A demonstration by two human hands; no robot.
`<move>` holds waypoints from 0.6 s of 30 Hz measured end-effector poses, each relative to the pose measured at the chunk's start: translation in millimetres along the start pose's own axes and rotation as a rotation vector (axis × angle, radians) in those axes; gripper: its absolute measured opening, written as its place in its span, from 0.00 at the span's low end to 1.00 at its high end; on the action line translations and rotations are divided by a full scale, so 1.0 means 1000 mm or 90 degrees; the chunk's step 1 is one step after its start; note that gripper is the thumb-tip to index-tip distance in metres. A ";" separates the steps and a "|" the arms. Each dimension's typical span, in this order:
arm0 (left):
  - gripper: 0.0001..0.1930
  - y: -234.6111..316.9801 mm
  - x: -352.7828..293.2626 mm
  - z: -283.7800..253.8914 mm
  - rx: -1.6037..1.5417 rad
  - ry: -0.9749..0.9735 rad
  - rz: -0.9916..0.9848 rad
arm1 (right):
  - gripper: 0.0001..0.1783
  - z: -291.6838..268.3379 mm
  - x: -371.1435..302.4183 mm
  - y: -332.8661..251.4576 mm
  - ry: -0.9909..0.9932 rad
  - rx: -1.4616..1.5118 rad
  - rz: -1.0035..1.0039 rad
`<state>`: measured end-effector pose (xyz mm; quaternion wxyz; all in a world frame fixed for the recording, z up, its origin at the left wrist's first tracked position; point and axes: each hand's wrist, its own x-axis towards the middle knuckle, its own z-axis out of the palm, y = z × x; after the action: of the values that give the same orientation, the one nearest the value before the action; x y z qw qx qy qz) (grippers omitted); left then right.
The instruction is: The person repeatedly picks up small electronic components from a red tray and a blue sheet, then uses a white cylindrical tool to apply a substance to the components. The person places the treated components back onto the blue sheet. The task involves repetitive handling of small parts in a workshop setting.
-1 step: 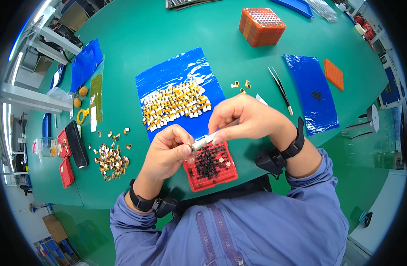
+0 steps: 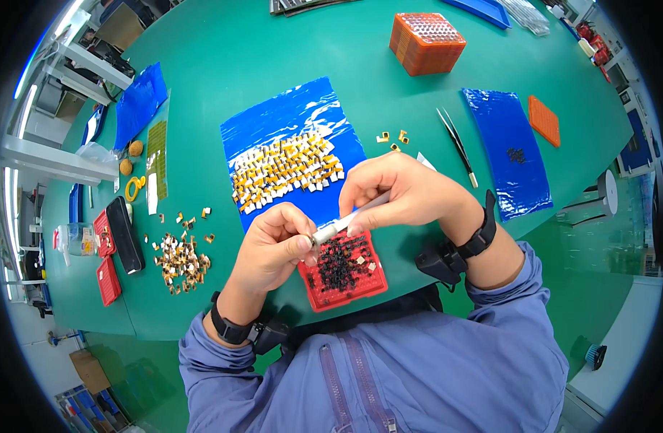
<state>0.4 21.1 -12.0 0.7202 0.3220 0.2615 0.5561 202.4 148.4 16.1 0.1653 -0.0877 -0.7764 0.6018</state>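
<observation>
Over a red tray (image 2: 346,296), my two hands meet at a slim white-and-silver stick-like tool (image 2: 335,229). My right hand (image 2: 400,191) is closed, thumb and fingers pinching the tool along its length. At the tool's lower left end, my left hand (image 2: 277,242) is closed in a pinch; a small dark metallic tip or part shows there, too small to name. In the tray below lie many loose small black parts (image 2: 337,270) and a few pale pieces. Beyond my hands, a blue film sheet (image 2: 274,108) carries rows of small white-and-yellow parts (image 2: 288,169).
Loose white-and-gold parts (image 2: 181,263) are heaped at left, near a black case (image 2: 125,234) and yellow scissors (image 2: 134,189). To the right lie black tweezers (image 2: 458,148), a second blue sheet (image 2: 508,151) and an orange tray (image 2: 543,121). Stacked orange trays (image 2: 427,47) stand farther back.
</observation>
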 end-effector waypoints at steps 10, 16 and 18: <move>0.08 0.001 0.001 0.004 0.062 0.016 0.000 | 0.10 0.004 -0.001 0.000 -0.011 0.118 0.088; 0.06 0.001 0.001 0.003 0.025 -0.006 0.002 | 0.10 0.002 -0.002 0.001 -0.029 0.118 0.081; 0.06 0.001 0.000 0.001 0.010 -0.013 0.003 | 0.09 0.005 -0.002 -0.001 -0.013 0.158 0.082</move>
<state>0.7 21.4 -10.3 0.7191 0.3339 0.2581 0.5522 202.3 142.6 15.5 0.1279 -0.1103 -0.6905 0.7034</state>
